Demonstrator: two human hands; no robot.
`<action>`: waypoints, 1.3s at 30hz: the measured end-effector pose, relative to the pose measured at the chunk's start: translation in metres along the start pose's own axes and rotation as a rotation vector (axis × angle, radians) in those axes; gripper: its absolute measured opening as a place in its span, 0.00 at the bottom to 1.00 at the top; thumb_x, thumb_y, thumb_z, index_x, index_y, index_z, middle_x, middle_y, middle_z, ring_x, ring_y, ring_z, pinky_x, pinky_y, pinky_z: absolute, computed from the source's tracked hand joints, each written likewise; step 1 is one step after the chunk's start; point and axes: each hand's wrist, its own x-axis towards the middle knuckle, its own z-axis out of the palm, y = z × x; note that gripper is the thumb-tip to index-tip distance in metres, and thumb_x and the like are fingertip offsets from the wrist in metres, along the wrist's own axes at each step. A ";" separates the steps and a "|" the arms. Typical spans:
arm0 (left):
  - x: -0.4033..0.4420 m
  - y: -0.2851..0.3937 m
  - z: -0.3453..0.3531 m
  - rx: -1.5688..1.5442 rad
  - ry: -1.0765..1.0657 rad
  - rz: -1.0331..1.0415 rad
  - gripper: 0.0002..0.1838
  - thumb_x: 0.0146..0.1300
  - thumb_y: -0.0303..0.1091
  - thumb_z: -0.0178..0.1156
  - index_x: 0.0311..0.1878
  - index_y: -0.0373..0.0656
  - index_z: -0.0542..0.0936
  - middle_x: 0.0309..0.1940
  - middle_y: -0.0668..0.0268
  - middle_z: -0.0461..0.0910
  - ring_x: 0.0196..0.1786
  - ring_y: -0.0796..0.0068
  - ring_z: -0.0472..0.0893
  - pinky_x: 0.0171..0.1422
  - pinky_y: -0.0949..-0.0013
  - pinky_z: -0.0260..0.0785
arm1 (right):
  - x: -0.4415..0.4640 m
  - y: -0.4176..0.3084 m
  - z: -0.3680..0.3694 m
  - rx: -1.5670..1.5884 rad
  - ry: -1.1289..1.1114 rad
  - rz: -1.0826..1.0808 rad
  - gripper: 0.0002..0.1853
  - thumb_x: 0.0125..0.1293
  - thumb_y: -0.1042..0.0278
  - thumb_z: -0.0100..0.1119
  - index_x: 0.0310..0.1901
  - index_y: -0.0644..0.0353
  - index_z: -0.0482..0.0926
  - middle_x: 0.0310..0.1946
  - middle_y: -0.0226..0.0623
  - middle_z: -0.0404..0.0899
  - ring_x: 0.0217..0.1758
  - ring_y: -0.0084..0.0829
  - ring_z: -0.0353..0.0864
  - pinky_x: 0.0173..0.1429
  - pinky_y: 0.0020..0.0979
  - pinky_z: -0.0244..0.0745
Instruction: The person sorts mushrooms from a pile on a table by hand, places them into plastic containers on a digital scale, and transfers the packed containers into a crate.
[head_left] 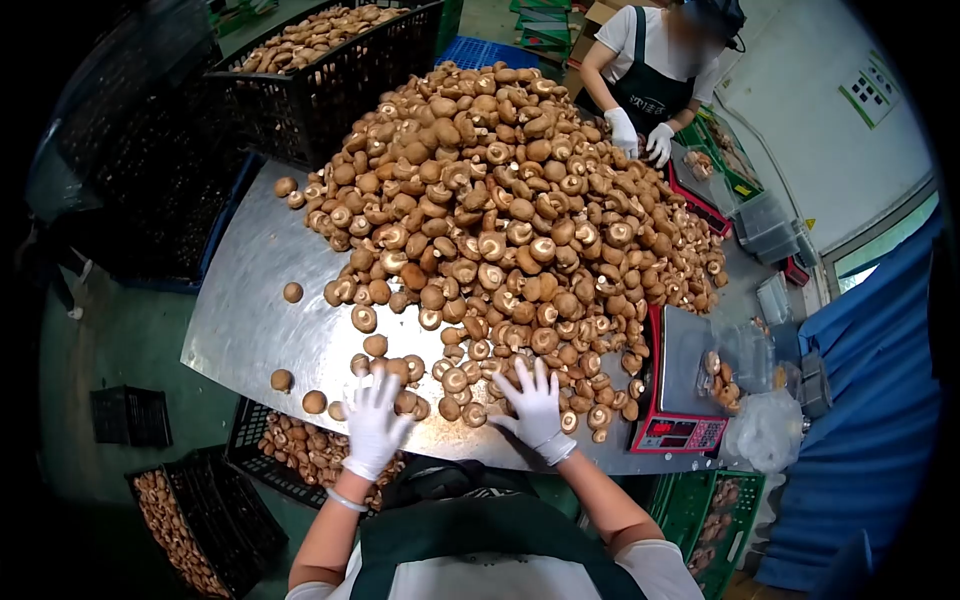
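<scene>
A big heap of brown shiitake mushrooms [500,220] covers most of the metal table [235,310]. At the table's near edge, my left hand [374,425] in a white glove is spread over a few loose mushrooms [405,402]. My right hand [535,408], gloved too, lies with its fingers apart at the front of the heap, against several mushrooms. Neither hand is closed round anything. Between the two hands a small group of mushrooms [455,380] rests on the metal.
Right of the heap stands a red digital scale [665,432] with mushrooms on its pan. A co-worker [655,80] in white gloves handles mushrooms at the far right. Black crates [300,115] of mushrooms stand at the back left and below the table. A blue curtain [860,430] hangs right.
</scene>
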 end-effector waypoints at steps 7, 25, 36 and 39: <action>-0.010 0.020 0.030 0.045 -0.005 0.492 0.20 0.60 0.44 0.62 0.55 0.51 0.78 0.60 0.64 0.72 0.67 0.59 0.67 0.70 0.44 0.52 | 0.008 -0.022 0.010 -0.008 -0.068 -0.100 0.34 0.48 0.39 0.68 0.57 0.43 0.78 0.67 0.44 0.64 0.69 0.51 0.62 0.68 0.62 0.53; -0.090 -0.043 -0.003 -0.017 0.176 0.037 0.16 0.53 0.30 0.63 0.47 0.47 0.80 0.52 0.61 0.76 0.57 0.58 0.73 0.60 0.55 0.64 | 0.088 -0.108 0.064 0.107 -0.153 -0.574 0.20 0.56 0.62 0.59 0.52 0.44 0.75 0.58 0.40 0.70 0.56 0.38 0.73 0.53 0.40 0.69; 0.018 -0.069 -0.032 -0.183 0.549 -0.195 0.18 0.56 0.30 0.64 0.51 0.38 0.78 0.59 0.52 0.72 0.62 0.49 0.69 0.66 0.53 0.61 | 0.126 -0.099 0.024 0.905 -0.139 -0.095 0.10 0.63 0.65 0.62 0.44 0.57 0.80 0.38 0.38 0.80 0.41 0.38 0.81 0.47 0.32 0.76; 0.071 -0.074 -0.025 -0.204 0.437 -0.218 0.27 0.56 0.33 0.64 0.60 0.37 0.73 0.62 0.50 0.69 0.65 0.46 0.66 0.68 0.52 0.59 | 0.177 -0.066 0.010 0.709 0.123 -0.143 0.10 0.60 0.73 0.58 0.43 0.58 0.81 0.38 0.39 0.79 0.38 0.39 0.81 0.43 0.31 0.78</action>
